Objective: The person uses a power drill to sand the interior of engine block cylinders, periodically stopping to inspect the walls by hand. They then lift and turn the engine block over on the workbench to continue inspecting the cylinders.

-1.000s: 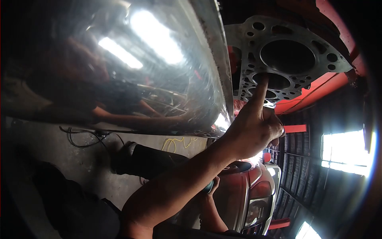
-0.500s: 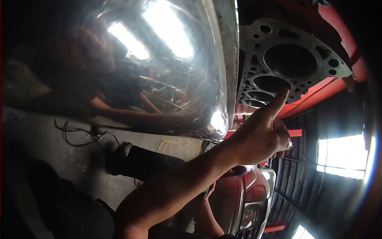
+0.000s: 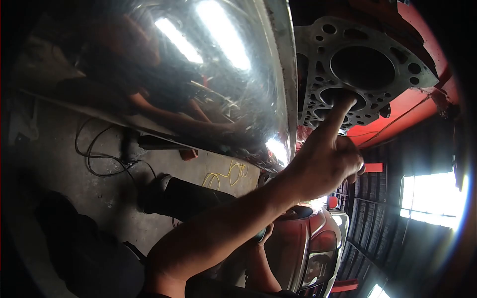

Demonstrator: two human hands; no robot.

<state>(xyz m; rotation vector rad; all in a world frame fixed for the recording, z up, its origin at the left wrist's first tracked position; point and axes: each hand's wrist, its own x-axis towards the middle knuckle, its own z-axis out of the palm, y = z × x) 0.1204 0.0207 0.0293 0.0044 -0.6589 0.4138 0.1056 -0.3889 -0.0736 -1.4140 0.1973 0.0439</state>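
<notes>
The picture lies on its side, floor to the left and roof to the right. My right hand stretches across to a bare metal engine block at upper right. Its index finger is straight, with the tip at the second cylinder bore, overlapping the opening; contact with the wall cannot be made out. The other fingers are curled, and I see nothing held in them. Beside that bore is a larger-looking, nearer bore, and further bores recede past the finger. My left hand is out of view.
A shiny curved metal panel fills the upper left, close to my forearm. Another person's hand holds a small dark object behind my arm. A black cable and yellow cord lie on the floor. A car stands beyond.
My index fingertip has moved from the edge of the second bore to over its opening. The view has shifted slightly, showing more floor.
</notes>
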